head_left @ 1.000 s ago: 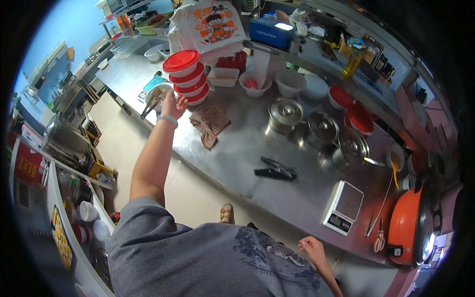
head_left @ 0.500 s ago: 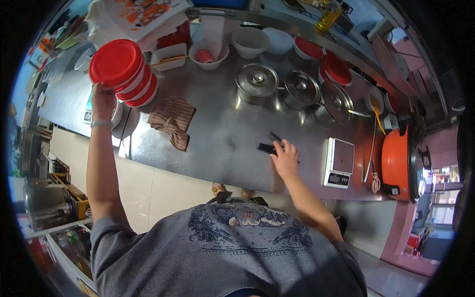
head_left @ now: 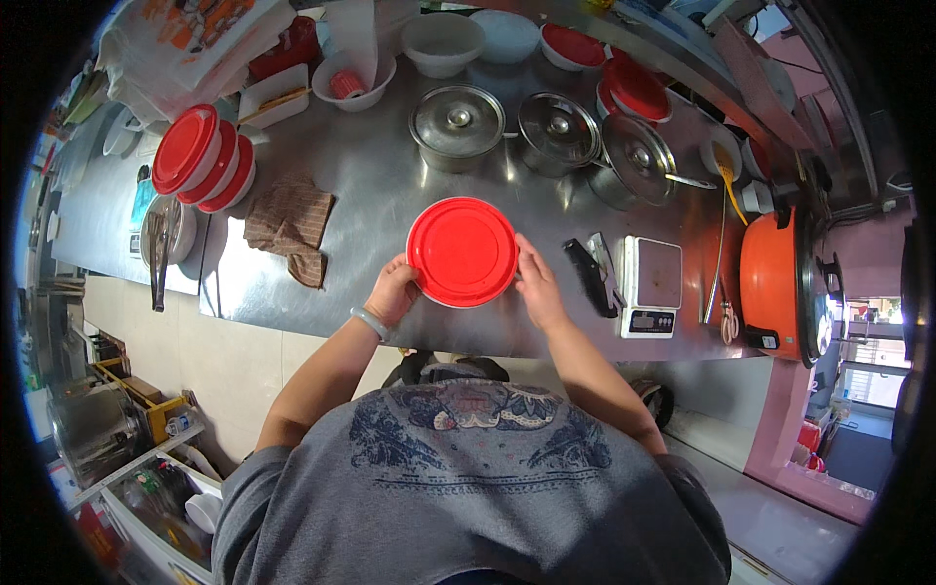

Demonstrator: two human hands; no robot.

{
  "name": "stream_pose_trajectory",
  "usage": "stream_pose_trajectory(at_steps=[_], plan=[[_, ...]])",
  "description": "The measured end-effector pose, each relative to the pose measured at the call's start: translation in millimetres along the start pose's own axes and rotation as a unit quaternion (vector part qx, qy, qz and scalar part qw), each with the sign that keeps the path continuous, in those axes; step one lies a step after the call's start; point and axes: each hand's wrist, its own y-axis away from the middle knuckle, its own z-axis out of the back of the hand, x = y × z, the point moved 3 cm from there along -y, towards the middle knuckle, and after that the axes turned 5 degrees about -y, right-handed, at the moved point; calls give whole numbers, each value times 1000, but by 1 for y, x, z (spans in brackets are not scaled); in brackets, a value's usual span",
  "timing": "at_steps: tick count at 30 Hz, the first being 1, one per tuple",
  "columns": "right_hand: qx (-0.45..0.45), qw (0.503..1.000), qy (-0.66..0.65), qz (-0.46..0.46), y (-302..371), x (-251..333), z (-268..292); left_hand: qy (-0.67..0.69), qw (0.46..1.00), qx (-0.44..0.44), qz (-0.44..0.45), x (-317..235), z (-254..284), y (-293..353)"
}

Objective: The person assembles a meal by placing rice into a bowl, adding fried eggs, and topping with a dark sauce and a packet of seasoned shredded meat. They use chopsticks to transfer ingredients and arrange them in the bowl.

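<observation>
Your left hand [head_left: 393,292] and right hand [head_left: 538,290] hold a red-lidded container [head_left: 461,252] between them, one at each side of its round rim — the fingers of both are closed on the edge, and the container sits squarely between them, over the near part of the steel counter [head_left: 375,200]. How your fingertips meet its underside is hidden, and you cannot tell whether its base touches the metal. Just right of your right fingers lie black and silver utensils [head_left: 589,277], then a white scale [head_left: 652,284], with an orange cooker [head_left: 775,283] well beyond. To the left of your left fingers, a brown striped cloth [head_left: 292,222] lies crumpled; farther that way stands a stack of red-lidded bowls [head_left: 207,156], and nearer you, tongs [head_left: 160,255] rest in a bowl [head_left: 184,239]. Ahead of your fingers — past the container — stand three lidded pots [head_left: 559,135].
</observation>
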Motion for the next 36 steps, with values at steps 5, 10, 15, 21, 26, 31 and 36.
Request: stream_pose_trajectory(at_steps=[5,10,15,21,26,31,36], plan=[[7,994,80,70,-3,1,-6,-209,974,-77,38,-6,8,-11],[26,988,152,26,3,-6,3,-523,841,-139,-5,-35,-7,-1],[-79,991,44,98,2,55,26,-552,770,-146,-284,-148,-48,-4],[-19,876,-73,476,-126,275,48,-417,798,-12,-436,-289,-159,-80],[-244,857,70,449,-239,420,43,-395,778,6,-488,-322,-227,-122],[-299,782,199,509,-225,437,15,-406,706,-19,-580,-342,-237,-122],[272,889,-36,366,-153,368,-29,-353,833,183,-384,-340,-227,-104]])
